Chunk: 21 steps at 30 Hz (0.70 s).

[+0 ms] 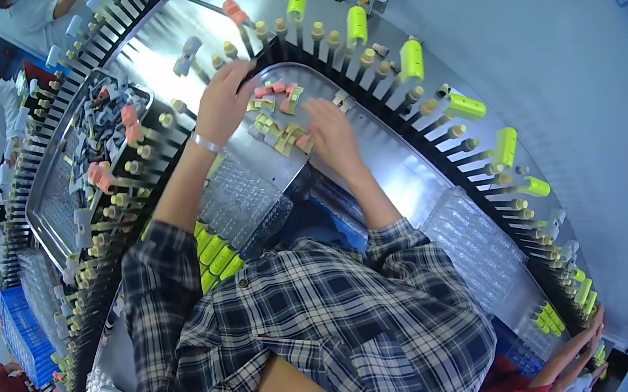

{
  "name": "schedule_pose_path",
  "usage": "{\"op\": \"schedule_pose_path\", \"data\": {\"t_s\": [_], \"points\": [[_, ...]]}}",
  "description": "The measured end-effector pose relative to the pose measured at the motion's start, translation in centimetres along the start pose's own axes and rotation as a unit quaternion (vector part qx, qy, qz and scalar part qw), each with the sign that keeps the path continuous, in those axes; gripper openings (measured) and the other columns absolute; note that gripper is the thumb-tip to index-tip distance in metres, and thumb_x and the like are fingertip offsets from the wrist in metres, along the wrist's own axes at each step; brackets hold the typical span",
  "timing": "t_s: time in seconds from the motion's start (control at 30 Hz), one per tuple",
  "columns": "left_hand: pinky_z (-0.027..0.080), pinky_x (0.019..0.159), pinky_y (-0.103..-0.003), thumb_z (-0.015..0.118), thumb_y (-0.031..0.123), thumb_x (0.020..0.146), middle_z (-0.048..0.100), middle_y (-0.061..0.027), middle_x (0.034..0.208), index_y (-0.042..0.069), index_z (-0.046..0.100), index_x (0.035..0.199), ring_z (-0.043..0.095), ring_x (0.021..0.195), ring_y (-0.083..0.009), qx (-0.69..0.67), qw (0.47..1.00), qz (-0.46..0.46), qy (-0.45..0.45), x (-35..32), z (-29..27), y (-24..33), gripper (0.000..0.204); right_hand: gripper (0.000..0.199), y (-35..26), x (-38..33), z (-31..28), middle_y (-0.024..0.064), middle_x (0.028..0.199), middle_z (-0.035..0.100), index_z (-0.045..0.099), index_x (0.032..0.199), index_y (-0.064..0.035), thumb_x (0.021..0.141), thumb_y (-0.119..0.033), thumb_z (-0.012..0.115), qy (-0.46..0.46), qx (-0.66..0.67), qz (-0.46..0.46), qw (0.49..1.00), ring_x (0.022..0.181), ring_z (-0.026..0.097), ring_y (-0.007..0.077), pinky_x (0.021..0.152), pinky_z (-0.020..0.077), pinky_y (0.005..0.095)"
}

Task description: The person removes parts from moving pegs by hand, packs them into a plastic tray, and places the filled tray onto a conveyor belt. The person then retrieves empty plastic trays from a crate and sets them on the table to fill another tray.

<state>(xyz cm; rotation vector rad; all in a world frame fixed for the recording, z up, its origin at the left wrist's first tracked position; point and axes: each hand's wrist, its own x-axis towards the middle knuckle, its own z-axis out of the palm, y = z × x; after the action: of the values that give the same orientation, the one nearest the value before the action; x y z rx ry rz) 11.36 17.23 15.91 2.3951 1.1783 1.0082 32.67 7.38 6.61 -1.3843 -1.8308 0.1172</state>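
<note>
So we've got this shiny curved metal surface (pixel 410 162) with a black belt of upright pegs (pixel 427 107) running around its edge, some pegs topped with neon yellow-green caps (pixel 412 58). On the metal sits a loose pile of small pink and yellowish plastic pieces (pixel 282 113), and clear blister trays (pixel 479 243) lie nearer to us.

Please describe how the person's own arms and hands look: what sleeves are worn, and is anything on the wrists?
Both forearms are bare; checked shirt sleeves in dark blue, grey and white are pushed up to the elbows. The left hand has a thin silver-coloured bracelet at the wrist. The right hand wears no glove, and no band shows on its wrist.
</note>
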Motion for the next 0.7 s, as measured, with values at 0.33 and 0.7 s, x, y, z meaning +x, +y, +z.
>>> {"op": "schedule_pose_path", "data": {"t_s": [0.33, 0.7], "points": [[0.041, 0.107, -0.041, 0.056, -0.003, 0.079, 0.047, -0.0119, 0.143, 0.022, 0.059, 0.127, 0.042, 0.133, -0.0341, 0.311, 0.923, 0.054, -0.222, 15.9, 2.0, -6.4, 0.054, 0.043, 0.5, 13.3, -4.5, 0.0190, 0.128, 0.057, 0.051, 0.130, -0.0010, 0.092, -0.017, 0.060, 0.122, 0.019, 0.009, 0.992, 0.122, 0.051, 0.0372, 0.104, 0.0407, 0.0422], [0.049, 0.089, -0.043, 0.066, 0.018, 0.082, 0.066, -0.0136, 0.106, 0.011, 0.061, 0.114, 0.062, 0.103, -0.0331, 0.232, 0.952, -0.001, -0.200, 7.6, -5.4, -8.9, 0.033, 0.028, 0.5, 28.8, 5.2, 0.0169, 0.108, 0.069, 0.072, 0.104, -0.0096, 0.082, -0.022, 0.060, -0.313, -0.208, -0.020, 0.926, 0.099, 0.067, 0.0349, 0.083, 0.0541, 0.0443]]}}
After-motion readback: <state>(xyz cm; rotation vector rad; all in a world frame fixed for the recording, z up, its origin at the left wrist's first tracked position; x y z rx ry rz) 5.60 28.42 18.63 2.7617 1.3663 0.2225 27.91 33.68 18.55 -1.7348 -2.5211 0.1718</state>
